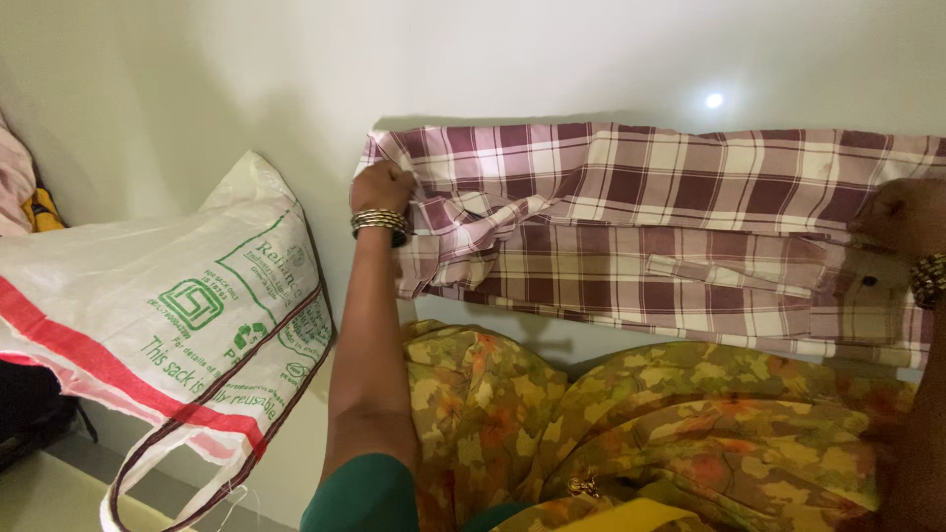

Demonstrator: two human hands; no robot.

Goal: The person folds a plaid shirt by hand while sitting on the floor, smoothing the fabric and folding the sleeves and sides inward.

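Observation:
A maroon and cream plaid shirt (670, 227) lies spread across a pale flat surface (552, 59). My left hand (382, 187), with gold bangles at the wrist, grips the shirt's left end, where the cloth is bunched and folded over. My right hand (902, 217) presses on the shirt's right end near a dark button, also with bangles at the wrist. Below the shirt, green and orange floral fabric (631, 433) covers my lap.
A large white woven sack (187, 315) with red stripes, green print and a loop handle stands at the left. Pink and yellow cloth (22, 192) shows at the far left edge. A small bright light spot (713, 99) glints on the surface above the shirt.

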